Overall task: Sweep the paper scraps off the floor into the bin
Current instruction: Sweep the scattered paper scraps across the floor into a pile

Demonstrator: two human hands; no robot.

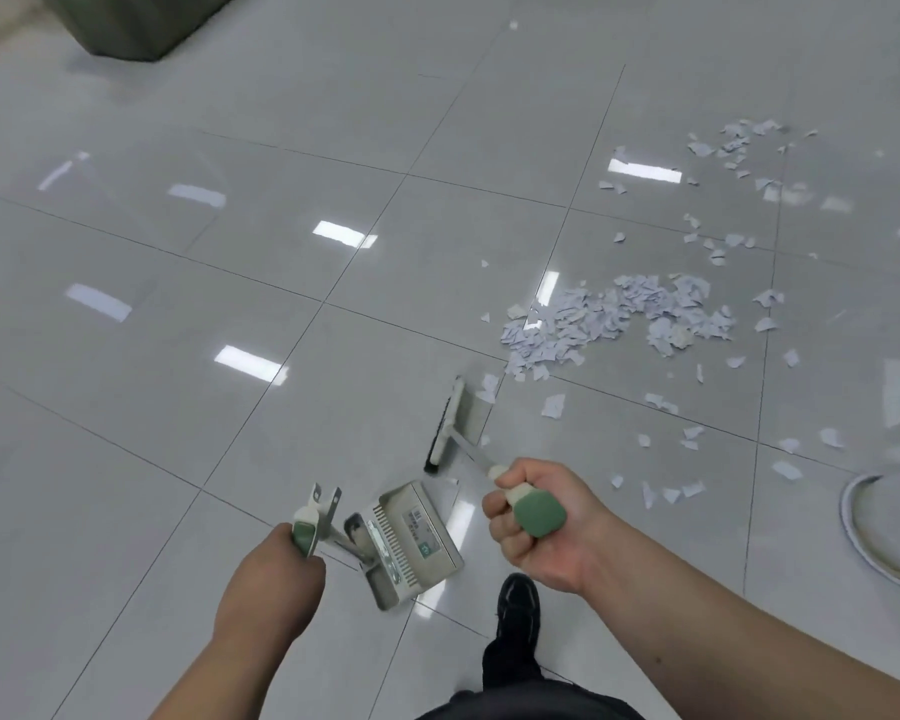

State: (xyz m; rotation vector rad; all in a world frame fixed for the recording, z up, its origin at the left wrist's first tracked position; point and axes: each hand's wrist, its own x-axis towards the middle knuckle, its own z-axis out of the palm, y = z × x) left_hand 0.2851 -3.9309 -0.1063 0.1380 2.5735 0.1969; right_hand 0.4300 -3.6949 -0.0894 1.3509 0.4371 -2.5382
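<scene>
From the head camera, the left hand (276, 569) has its fingers curled round the green grip of a dustpan (411, 543), which hangs low over the tiled floor (230, 226). The right hand (541, 527) grips the green end of a broom (450, 423), its head down on the floor. The paper scraps (619, 314) lie scattered just beyond the broom, to the right. A round white rim (853, 532) shows at the right edge.

Bright overhead-light glare on glossy floor (281, 252); blurred, warped edges.
</scene>
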